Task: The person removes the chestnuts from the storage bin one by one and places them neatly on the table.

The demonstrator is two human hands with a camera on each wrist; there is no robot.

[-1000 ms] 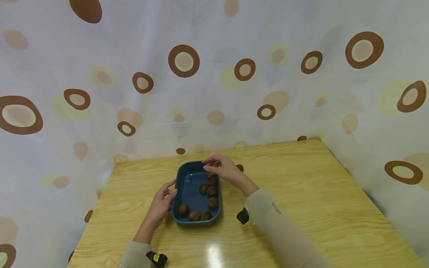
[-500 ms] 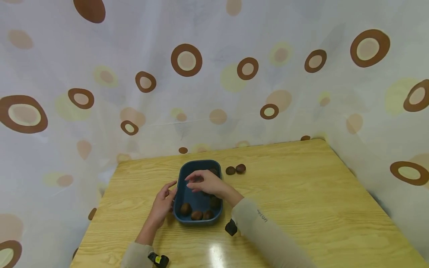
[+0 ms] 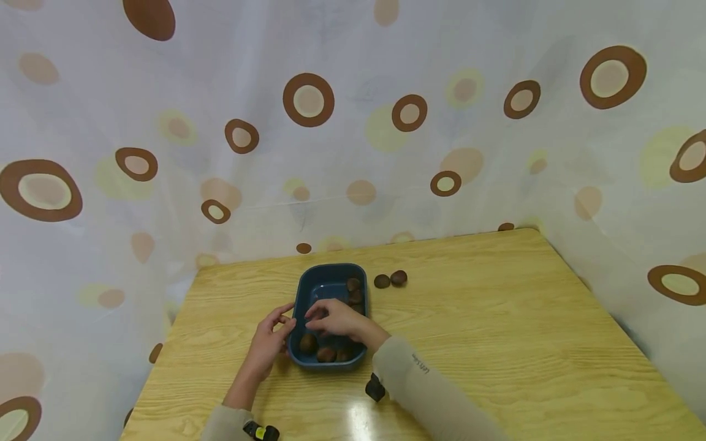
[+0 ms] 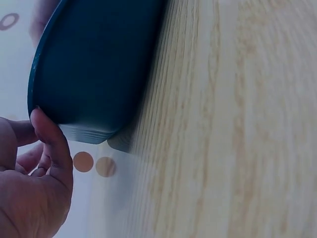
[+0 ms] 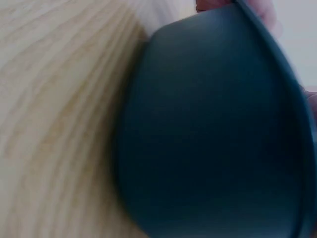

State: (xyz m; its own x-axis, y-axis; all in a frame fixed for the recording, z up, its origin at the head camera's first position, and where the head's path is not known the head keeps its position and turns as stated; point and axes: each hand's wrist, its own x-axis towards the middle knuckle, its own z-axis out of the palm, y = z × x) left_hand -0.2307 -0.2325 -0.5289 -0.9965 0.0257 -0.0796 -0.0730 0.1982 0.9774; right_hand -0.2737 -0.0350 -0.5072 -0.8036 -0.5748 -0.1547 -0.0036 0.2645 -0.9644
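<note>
A deep blue rectangular dish (image 3: 328, 367) with rounded corners stands on the table, with several brown chestnuts (image 3: 326, 354) along its near and right sides. My left hand (image 3: 266, 346) holds the dish's left rim; the left wrist view shows the thumb and a finger (image 4: 52, 144) at the rim. Over the inside of the dish reaches my right hand (image 3: 339, 318), its thumb and fingers bent toward one another. Whether a chestnut is between those fingertips cannot be made out. The hand covers some chestnuts. In the right wrist view the dish's outer wall (image 5: 208, 124) hides most of that hand.
Two more chestnuts (image 3: 390, 279) lie on the wooden table (image 3: 496, 318), right of the dish's far end. A white sheet (image 3: 353, 141) with brown and yellow circles hangs behind the table and along its sides.
My right hand has moved from the dish's far right corner toward its near left part, uncovering the chestnuts there and the pair on the table. The left hand stays at the rim.
</note>
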